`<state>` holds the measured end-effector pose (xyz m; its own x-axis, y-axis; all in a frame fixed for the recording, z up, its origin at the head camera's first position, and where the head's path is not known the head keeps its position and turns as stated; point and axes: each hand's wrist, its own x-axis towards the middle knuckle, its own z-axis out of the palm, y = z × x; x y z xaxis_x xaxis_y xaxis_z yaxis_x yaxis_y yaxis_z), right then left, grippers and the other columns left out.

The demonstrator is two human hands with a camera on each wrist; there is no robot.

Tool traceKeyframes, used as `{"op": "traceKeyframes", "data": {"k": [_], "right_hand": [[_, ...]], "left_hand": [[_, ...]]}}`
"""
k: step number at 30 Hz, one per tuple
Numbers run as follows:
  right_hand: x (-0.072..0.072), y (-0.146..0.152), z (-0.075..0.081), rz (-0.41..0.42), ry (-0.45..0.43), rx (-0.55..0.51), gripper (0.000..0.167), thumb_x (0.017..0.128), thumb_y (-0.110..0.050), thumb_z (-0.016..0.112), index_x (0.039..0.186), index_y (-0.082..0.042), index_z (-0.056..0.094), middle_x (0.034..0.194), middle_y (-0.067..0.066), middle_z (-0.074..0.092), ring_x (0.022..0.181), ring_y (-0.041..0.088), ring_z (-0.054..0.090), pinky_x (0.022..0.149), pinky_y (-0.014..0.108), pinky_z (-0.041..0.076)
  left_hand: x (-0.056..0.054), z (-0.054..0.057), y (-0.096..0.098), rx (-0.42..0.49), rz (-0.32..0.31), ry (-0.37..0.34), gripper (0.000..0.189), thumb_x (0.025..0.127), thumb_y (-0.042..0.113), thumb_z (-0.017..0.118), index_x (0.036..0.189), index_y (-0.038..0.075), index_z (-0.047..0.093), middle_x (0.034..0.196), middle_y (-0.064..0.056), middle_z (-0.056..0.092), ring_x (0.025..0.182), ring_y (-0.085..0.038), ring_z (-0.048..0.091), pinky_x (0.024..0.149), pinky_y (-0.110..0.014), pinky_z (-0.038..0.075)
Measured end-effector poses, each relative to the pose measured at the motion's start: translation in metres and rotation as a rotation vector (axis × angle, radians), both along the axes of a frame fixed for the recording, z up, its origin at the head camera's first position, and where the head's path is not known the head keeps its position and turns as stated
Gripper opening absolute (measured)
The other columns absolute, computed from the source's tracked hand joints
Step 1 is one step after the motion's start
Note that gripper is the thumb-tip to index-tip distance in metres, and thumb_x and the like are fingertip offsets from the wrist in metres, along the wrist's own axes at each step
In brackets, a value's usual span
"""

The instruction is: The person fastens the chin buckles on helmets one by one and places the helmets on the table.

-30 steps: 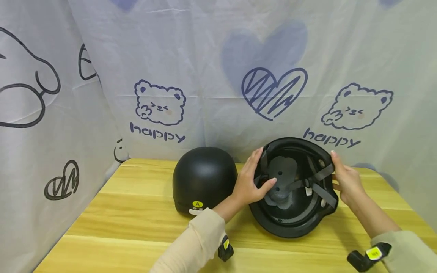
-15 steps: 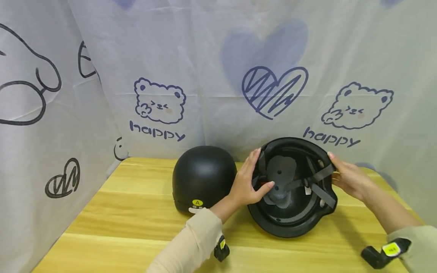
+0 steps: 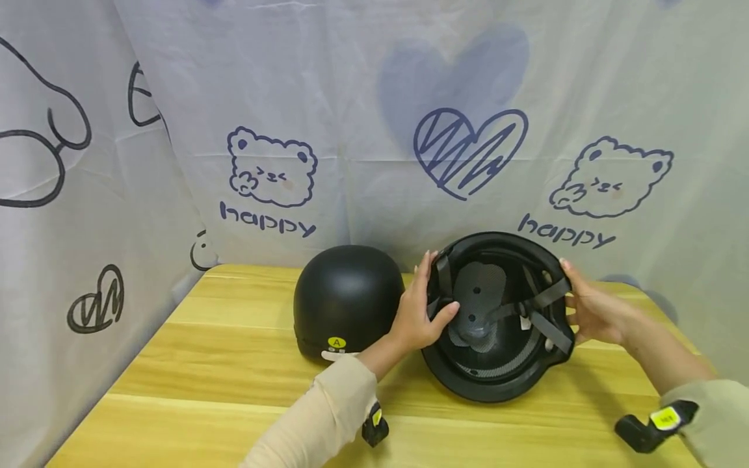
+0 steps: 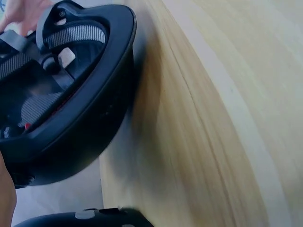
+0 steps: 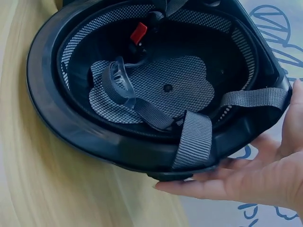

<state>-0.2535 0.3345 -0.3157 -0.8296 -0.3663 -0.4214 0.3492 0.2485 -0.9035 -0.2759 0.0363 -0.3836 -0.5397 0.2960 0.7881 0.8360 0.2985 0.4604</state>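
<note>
A black helmet is tipped up on its side, its hollow inside facing me. My left hand grips its left edge, thumb over the rim and fingers along the outer shell. At the opposite edge my right hand holds it, thumb at the rim and fingers behind the shell. Grey chin straps cross the helmet's right side. Inside, the right wrist view shows a patterned grey pad and a red buckle piece. A second black helmet, dome up, stands just left of my left hand.
Both helmets are over a wood-grain table. A yellow label marked A is on the front of the second helmet. Behind the table hangs a pale curtain with hearts and bear drawings; another stretch of it closes off the left side.
The held helmet has shifted slightly left with both hands still on it. My right forearm has swung outward to the right. The second helmet keeps its place on the table.
</note>
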Motion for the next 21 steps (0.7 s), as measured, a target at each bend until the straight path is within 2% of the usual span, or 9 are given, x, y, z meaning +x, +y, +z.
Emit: {"op": "traceKeyframes", "data": {"k": [5, 6, 8, 10, 13, 17, 19, 21], "right_hand": [[-0.004, 0.003, -0.005, -0.004, 0.034, -0.005, 0.071, 0.085, -0.072, 0.003, 0.141, -0.029, -0.013, 0.148, 0.032, -0.017, 0.132, 0.061, -0.002, 0.093, 0.068, 0.034], [-0.004, 0.005, -0.005, -0.002, 0.041, -0.009, 0.068, 0.086, -0.071, 0.003, 0.140, -0.032, -0.009, 0.147, 0.032, -0.014, 0.131, 0.061, 0.003, 0.092, 0.067, 0.036], [-0.004, 0.008, -0.007, 0.002, 0.052, -0.024, 0.060, 0.087, -0.069, 0.003, 0.137, -0.037, 0.004, 0.146, 0.034, -0.005, 0.127, 0.059, 0.021, 0.091, 0.063, 0.040], [-0.003, 0.012, -0.010, 0.006, 0.063, -0.051, 0.049, 0.088, -0.067, 0.004, 0.128, -0.042, 0.018, 0.144, 0.032, 0.003, 0.119, 0.049, 0.038, 0.089, 0.060, 0.042], [0.000, 0.017, -0.014, 0.025, 0.088, -0.092, 0.040, 0.090, -0.064, 0.004, 0.115, -0.045, 0.029, 0.142, 0.032, 0.004, 0.108, 0.031, 0.048, 0.087, 0.058, 0.044], [0.003, 0.026, -0.020, 0.042, 0.116, -0.115, 0.040, 0.091, -0.061, 0.002, 0.113, -0.045, 0.030, 0.140, 0.033, 0.006, 0.105, 0.026, 0.050, 0.088, 0.059, 0.044], [0.004, 0.031, -0.022, 0.052, 0.113, -0.138, 0.039, 0.091, -0.060, 0.002, 0.113, -0.044, 0.031, 0.134, 0.026, 0.023, 0.105, 0.025, 0.050, 0.088, 0.059, 0.044], [0.005, 0.036, -0.021, 0.073, 0.101, -0.178, 0.039, 0.092, -0.058, 0.003, 0.113, -0.045, 0.033, 0.126, 0.011, 0.039, 0.104, 0.024, 0.051, 0.087, 0.058, 0.044]], "left_hand": [[0.003, 0.006, 0.003, 0.016, 0.006, -0.168, 0.090, 0.087, 0.073, 0.021, 0.144, 0.004, 0.024, 0.154, -0.020, 0.013, 0.139, -0.040, 0.022, 0.112, -0.057, 0.016], [0.005, 0.008, 0.004, 0.004, 0.017, -0.211, 0.090, 0.085, 0.075, 0.020, 0.144, 0.007, 0.024, 0.155, -0.019, 0.009, 0.139, -0.041, 0.020, 0.112, -0.058, 0.014], [0.008, 0.014, 0.004, -0.030, 0.035, -0.300, 0.090, 0.083, 0.078, 0.016, 0.146, 0.014, 0.023, 0.155, -0.019, 0.006, 0.139, -0.043, 0.016, 0.111, -0.062, 0.010], [0.011, 0.022, 0.003, -0.075, 0.048, -0.390, 0.090, 0.081, 0.081, 0.013, 0.147, 0.021, 0.020, 0.156, -0.017, 0.006, 0.140, -0.042, 0.014, 0.109, -0.065, 0.007], [0.013, 0.035, 0.001, -0.161, 0.056, -0.510, 0.084, 0.082, 0.079, 0.012, 0.149, 0.028, 0.016, 0.156, -0.012, 0.007, 0.139, -0.039, 0.021, 0.109, -0.065, 0.012], [0.010, 0.051, 0.000, -0.255, 0.005, -0.674, 0.076, 0.089, 0.070, 0.007, 0.151, 0.024, 0.011, 0.157, -0.003, 0.002, 0.141, -0.031, 0.021, 0.113, -0.052, 0.019], [0.009, 0.056, 0.002, -0.263, -0.024, -0.749, 0.073, 0.092, 0.065, 0.006, 0.151, 0.021, 0.010, 0.157, 0.000, 0.000, 0.143, -0.027, 0.015, 0.115, -0.049, 0.017], [0.008, 0.058, 0.005, -0.264, -0.043, -0.796, 0.069, 0.095, 0.061, 0.006, 0.150, 0.021, 0.012, 0.158, 0.001, 0.002, 0.145, -0.024, 0.008, 0.116, -0.049, 0.014]]}}
